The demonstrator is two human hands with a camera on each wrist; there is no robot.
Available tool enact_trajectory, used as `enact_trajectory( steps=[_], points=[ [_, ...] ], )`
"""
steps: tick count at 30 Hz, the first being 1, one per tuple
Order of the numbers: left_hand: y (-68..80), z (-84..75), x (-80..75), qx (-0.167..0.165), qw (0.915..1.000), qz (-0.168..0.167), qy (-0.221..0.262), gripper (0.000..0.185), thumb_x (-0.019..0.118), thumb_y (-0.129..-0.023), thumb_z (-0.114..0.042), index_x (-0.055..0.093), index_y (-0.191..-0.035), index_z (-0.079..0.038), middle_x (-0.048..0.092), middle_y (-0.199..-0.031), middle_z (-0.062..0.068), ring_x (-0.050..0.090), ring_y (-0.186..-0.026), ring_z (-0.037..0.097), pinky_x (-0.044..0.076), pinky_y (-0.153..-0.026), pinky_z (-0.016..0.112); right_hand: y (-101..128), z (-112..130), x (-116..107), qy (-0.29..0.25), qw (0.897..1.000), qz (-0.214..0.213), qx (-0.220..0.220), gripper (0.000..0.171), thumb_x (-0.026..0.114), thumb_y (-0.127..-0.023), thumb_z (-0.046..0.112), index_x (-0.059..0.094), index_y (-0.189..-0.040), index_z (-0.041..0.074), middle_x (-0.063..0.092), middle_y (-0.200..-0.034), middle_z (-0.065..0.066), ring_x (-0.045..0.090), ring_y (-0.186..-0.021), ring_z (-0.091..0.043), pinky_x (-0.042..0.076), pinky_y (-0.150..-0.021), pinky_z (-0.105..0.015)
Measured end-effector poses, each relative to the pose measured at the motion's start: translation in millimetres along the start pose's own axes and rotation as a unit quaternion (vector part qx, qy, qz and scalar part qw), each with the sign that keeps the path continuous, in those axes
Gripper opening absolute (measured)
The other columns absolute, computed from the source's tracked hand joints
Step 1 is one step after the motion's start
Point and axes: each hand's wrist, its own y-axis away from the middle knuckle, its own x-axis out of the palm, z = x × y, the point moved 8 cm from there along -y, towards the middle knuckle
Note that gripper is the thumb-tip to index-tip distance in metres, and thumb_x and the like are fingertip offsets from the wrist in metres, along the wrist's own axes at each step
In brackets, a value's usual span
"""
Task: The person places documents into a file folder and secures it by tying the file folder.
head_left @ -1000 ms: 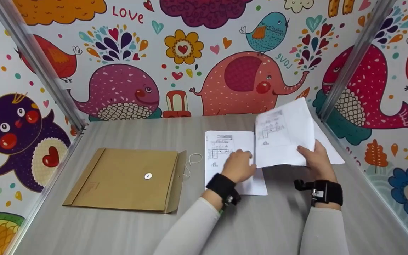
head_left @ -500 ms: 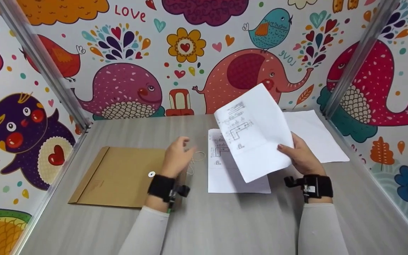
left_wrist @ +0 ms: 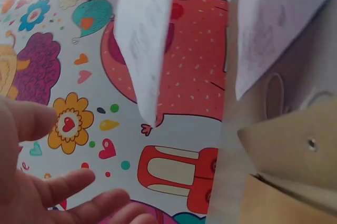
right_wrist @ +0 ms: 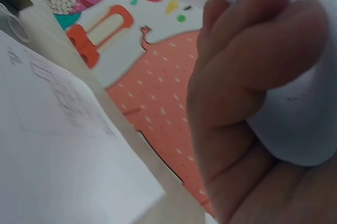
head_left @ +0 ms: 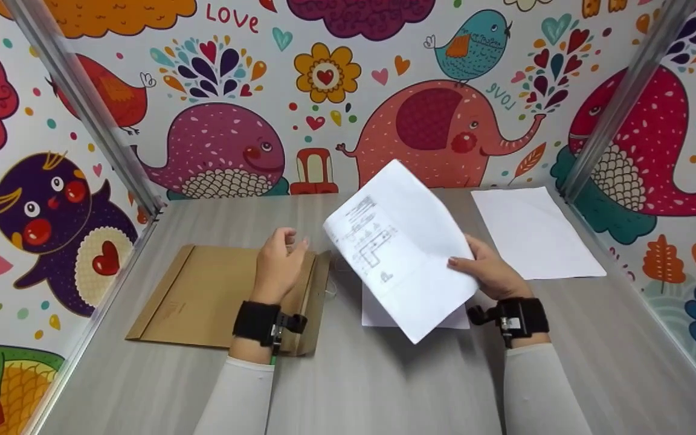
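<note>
Right now your right hand point(head_left: 490, 272) pinches a printed sheet point(head_left: 399, 248) by its right edge, thumb on top and fingers curled underneath (the right wrist view shows them folded round the paper). The sheet is lifted off the tabletop point(head_left: 384, 380), tilted, its long axis running from upper left to lower right, its printed end pointing toward the envelope. Your left hand point(head_left: 278, 266) holds nothing: its fingers are loosely spread and hang just over the right-hand end of the brown envelope point(head_left: 203, 296), beside the raised flap point(head_left: 315, 302). So the envelope's opening lies to the left of the held sheet, with your left hand the nearer one to it. A second sheet point(head_left: 378, 314) lies flat under the held one, and a blank sheet point(head_left: 532, 232) rests well apart, near the right wall.
</note>
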Motion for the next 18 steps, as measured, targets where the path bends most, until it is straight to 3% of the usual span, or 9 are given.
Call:
enact_trajectory(
  steps=[4, 9, 14, 18],
  points=[
    [-3.6, 12.3, 0.6, -0.034, 0.9988, 0.001, 0.034, 0.048, 0.058, -0.109, -0.034, 0.056, -0.142, 0.000, 0.064, -0.139, 0.024, 0.063, -0.129, 0.039, 0.050, -0.110, 0.056, -5.4, -1.4, 17.4, 0.009, 1.000, 0.014, 0.006, 0.070, 0.063, -0.102, 0.002, 0.028, -0.163, -0.002, 0.069, -0.129, -0.003, 0.076, -0.106, -0.018, 0.064, -0.087, -0.033],
    [-3.6, 22.9, 11.7, -0.082, 0.9937, -0.005, 0.075, 0.053, 0.054, -0.109, -0.039, 0.053, -0.146, 0.000, 0.065, -0.138, 0.024, 0.064, -0.126, 0.039, 0.050, -0.107, 0.054, -15.5, 0.1, 34.5, -0.017, 1.000, -0.023, -0.009, 0.069, 0.062, -0.102, 0.002, 0.031, -0.163, 0.002, 0.065, -0.133, -0.005, 0.072, -0.112, -0.018, 0.063, -0.092, -0.034],
    [-0.7, 15.2, 30.8, -0.083, 0.9919, 0.010, 0.096, 0.048, 0.054, -0.109, -0.038, 0.056, -0.142, -0.002, 0.069, -0.130, 0.020, 0.068, -0.112, 0.035, 0.055, -0.096, 0.045, -27.0, 4.8, 53.8, -0.019, 0.998, -0.038, -0.042, 0.067, 0.063, -0.101, 0.001, 0.033, -0.161, -0.002, 0.061, -0.137, -0.007, 0.068, -0.116, -0.018, 0.060, -0.096, -0.032],
    [-0.9, 14.1, 25.5, -0.084, 0.9927, -0.010, 0.086, 0.047, 0.051, -0.110, -0.040, 0.056, -0.137, -0.002, 0.068, -0.125, 0.021, 0.064, -0.110, 0.035, 0.049, -0.096, 0.044, -27.7, 4.9, 63.9, -0.012, 0.999, -0.003, -0.036, 0.068, 0.063, -0.101, 0.000, 0.032, -0.161, -0.005, 0.062, -0.135, -0.007, 0.070, -0.111, -0.017, 0.062, -0.092, -0.033]
  ],
)
